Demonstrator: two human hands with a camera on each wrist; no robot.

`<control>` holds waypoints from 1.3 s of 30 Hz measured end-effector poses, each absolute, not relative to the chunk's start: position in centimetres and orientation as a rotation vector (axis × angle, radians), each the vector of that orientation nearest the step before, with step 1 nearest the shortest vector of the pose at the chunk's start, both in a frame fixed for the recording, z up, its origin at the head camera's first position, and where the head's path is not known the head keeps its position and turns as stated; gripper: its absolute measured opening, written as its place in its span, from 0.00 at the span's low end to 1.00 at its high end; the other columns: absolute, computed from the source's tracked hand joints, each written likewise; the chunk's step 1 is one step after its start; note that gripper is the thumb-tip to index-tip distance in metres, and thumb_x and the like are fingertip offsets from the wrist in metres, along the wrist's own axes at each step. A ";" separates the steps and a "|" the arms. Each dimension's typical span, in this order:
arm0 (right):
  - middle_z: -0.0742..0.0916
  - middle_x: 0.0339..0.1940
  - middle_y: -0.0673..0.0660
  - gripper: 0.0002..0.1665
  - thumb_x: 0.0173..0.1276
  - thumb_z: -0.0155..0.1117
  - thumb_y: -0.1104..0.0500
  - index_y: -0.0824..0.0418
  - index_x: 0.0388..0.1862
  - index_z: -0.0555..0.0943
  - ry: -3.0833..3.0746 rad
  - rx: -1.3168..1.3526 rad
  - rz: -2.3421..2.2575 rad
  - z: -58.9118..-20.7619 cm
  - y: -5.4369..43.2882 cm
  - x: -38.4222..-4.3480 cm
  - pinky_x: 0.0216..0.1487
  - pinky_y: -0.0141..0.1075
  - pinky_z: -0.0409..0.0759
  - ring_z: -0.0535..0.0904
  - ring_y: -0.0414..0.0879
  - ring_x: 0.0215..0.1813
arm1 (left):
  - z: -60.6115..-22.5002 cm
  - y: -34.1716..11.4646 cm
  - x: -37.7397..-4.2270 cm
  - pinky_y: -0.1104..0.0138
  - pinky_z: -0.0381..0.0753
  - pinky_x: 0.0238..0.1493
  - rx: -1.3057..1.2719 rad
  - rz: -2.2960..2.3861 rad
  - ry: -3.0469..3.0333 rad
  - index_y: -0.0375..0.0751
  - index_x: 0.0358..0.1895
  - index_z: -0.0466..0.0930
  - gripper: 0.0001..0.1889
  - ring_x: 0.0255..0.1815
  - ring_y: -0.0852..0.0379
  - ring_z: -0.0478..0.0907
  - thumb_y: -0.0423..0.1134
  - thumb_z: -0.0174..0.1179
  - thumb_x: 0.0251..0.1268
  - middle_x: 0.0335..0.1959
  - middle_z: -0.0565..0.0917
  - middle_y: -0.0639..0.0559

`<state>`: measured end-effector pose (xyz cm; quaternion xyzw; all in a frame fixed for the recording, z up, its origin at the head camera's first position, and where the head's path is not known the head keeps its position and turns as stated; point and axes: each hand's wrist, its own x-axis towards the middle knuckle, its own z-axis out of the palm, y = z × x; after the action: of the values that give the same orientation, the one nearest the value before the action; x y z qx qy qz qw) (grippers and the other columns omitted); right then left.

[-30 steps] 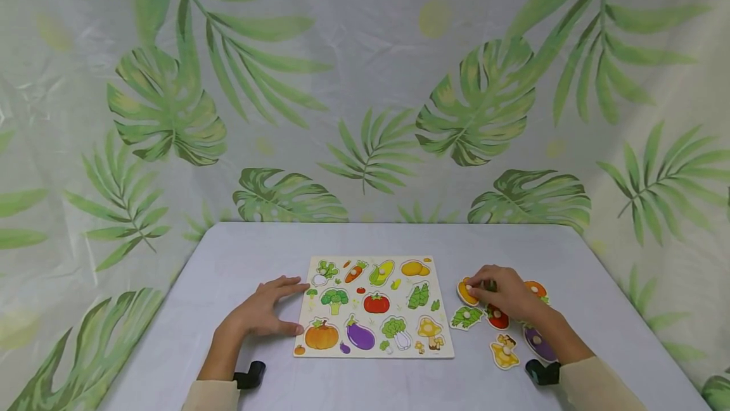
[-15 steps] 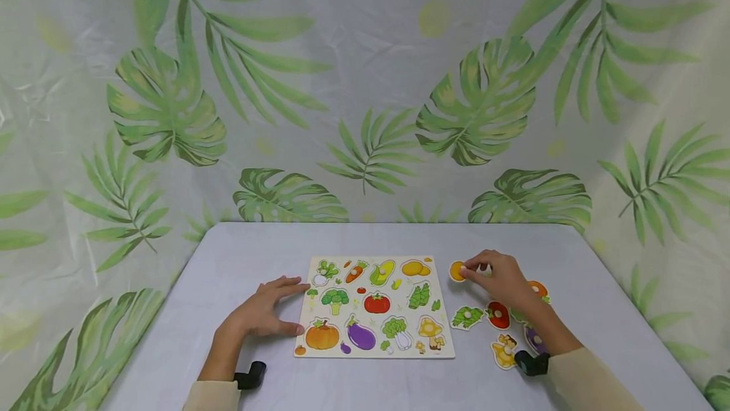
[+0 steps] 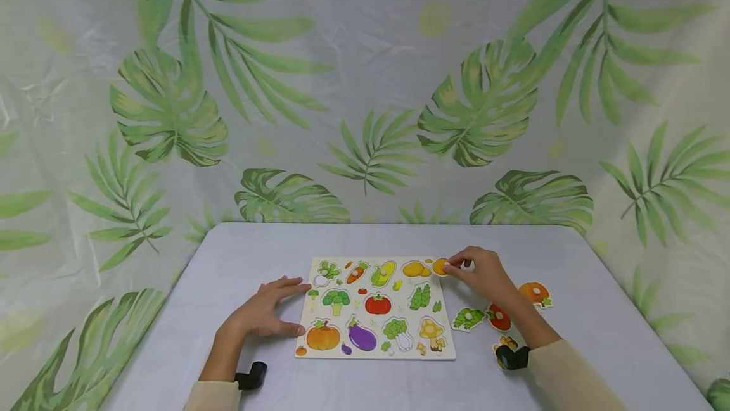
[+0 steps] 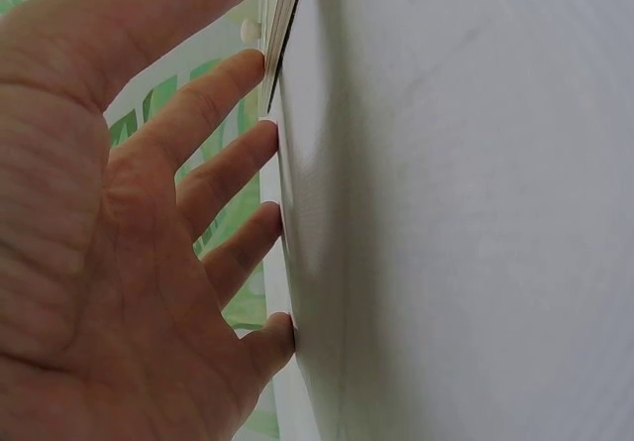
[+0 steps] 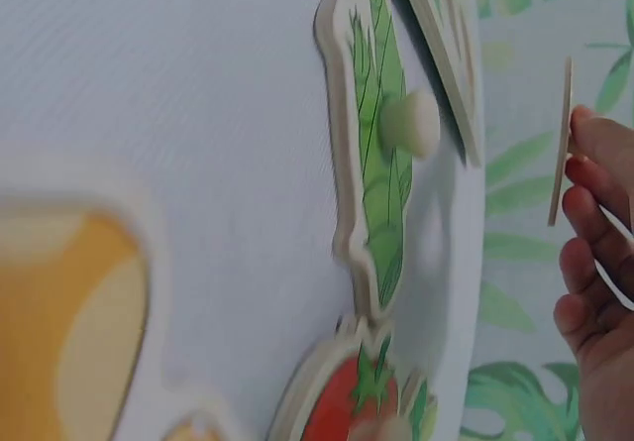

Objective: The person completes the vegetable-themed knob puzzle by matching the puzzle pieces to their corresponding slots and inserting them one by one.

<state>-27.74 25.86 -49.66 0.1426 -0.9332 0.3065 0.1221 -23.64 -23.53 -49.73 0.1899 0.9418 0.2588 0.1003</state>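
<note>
"Yellow-orange and raised off the counter, a thin piece is pinched in a person's right hand at the upper right corner of a vegetable-printed board. How would it handle?"

"Light and stiff, by the look of it. The right wrist view catches it edge-on, slim and pale as wood, without a bend. Breakage seems unlikely; its smooth printed face could slip under a loose touch."

"Where should fingers take hold?"

"At a knob, most likely. The green piece lying nearby shows the pattern, with a pale knob standing from its face. On the thin piece, fingertips cover the spot, so whether they clasp knob or rim cannot be told."

"And the left hand?"

"Fingers spread and grasping nothing, its tips at the board's left edge. That contact could steady a flat, rigid board against sliding."

"What else is pictured?"

"To the board's right, 2 more knobbed pieces: a tomato piece, just beside the green piece, and a pumpkin piece beyond the forearm. Each looks easiest to lift by its knob."
</note>
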 end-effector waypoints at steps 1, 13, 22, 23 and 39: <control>0.88 0.33 0.45 0.11 0.65 0.76 0.46 0.52 0.38 0.91 -2.724 0.417 0.899 -49.7 25.7 -27.8 0.39 0.33 0.77 0.78 0.43 0.38 | -49.7 -23.5 -23.6 0.30 0.44 0.79 0.560 0.765 2.783 0.55 0.73 0.75 0.47 0.83 0.33 0.55 0.60 0.79 0.44 0.79 0.68 0.46; 0.89 0.34 0.47 0.11 0.65 0.77 0.48 0.54 0.38 0.91 -2.751 0.367 0.990 -49.5 22.7 -28.9 0.38 0.34 0.75 0.75 0.44 0.38 | -49.9 -23.7 -23.7 0.30 0.44 0.79 0.556 0.761 2.784 0.57 0.73 0.75 0.47 0.83 0.33 0.55 0.61 0.78 0.44 0.79 0.68 0.47; 0.89 0.35 0.50 0.12 0.66 0.76 0.48 0.55 0.38 0.91 -2.841 0.313 1.041 -49.3 20.8 -29.5 0.34 0.34 0.72 0.73 0.45 0.35 | -50.0 -23.6 -23.7 0.29 0.44 0.79 0.570 0.775 2.778 0.55 0.73 0.75 0.47 0.82 0.33 0.55 0.60 0.78 0.44 0.79 0.69 0.46; 0.89 0.35 0.50 0.12 0.66 0.76 0.48 0.55 0.38 0.91 -2.847 0.308 1.041 -49.3 20.6 -29.5 0.33 0.34 0.72 0.73 0.44 0.34 | -50.0 -23.6 -23.7 0.29 0.43 0.79 0.567 0.778 2.777 0.55 0.73 0.75 0.47 0.83 0.33 0.55 0.60 0.78 0.44 0.79 0.68 0.46; 0.86 0.29 0.51 0.10 0.65 0.77 0.50 0.55 0.32 0.90 -2.927 0.205 1.087 -50.3 19.0 -30.3 0.33 0.33 0.74 0.77 0.44 0.33 | -49.7 -23.5 -23.7 0.30 0.43 0.79 0.550 0.783 2.770 0.55 0.73 0.75 0.47 0.83 0.33 0.54 0.59 0.79 0.43 0.79 0.68 0.46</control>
<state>-30.27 18.95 -50.30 0.0656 -0.9354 0.3475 0.0062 -23.69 -23.49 -49.66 0.1866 0.9399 0.2657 0.1054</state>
